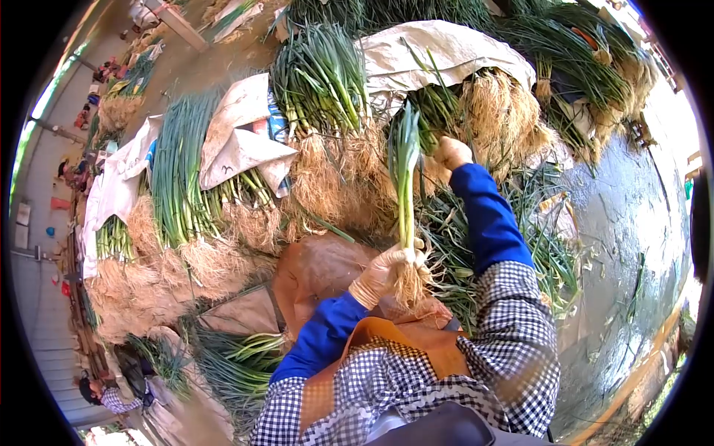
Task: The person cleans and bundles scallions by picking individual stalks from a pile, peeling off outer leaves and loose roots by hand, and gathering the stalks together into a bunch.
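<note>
My left hand point(381, 276), in a pale glove, is closed around a few green onions point(405, 195) just above their roots. They stand upright in front of me, leaves up, with the pale roots point(409, 288) hanging below the fist. My right hand point(451, 152) is farther forward, fingers curled, beside the stems of a green onion pile point(439, 104) partly under a white sack cloth point(439, 48). What its fingers hold, if anything, is hidden. Dense tan roots point(502, 108) of that pile lie just beyond this hand.
More green onion bunches point(182, 167) lie in rows to the left, some under white sacks point(242, 149). Loose leaves point(547, 245) litter the ground at right, beside wet grey flooring point(625, 215). A brown covered mound point(320, 267) is close by; another person point(111, 394) is at lower left.
</note>
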`<action>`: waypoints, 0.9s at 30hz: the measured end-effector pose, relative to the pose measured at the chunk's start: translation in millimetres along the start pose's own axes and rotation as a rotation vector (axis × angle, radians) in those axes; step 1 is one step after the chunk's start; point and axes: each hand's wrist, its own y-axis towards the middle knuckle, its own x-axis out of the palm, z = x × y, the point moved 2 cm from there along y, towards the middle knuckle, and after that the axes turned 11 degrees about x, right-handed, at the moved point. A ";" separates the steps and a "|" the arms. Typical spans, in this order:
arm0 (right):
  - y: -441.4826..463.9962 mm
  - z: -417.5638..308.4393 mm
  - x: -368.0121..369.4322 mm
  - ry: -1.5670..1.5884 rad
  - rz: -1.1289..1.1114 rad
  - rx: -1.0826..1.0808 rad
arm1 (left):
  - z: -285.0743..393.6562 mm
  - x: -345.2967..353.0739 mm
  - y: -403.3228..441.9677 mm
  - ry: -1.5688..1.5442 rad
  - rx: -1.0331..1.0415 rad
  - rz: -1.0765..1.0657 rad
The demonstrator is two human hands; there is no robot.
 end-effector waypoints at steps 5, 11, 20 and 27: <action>-147.1 55.8 19.4 0.994 -0.703 -0.061 | -47.8 -52.6 5.9 -0.023 0.031 0.456; -221.6 75.0 91.4 1.480 -0.966 0.105 | -85.0 -55.0 11.7 0.004 -0.025 0.493; -161.1 21.4 64.6 0.383 0.052 0.004 | -83.7 -79.5 21.7 0.473 0.280 0.595; -268.3 64.9 25.5 0.875 -0.639 0.190 | -65.3 -75.9 18.5 0.255 0.208 0.600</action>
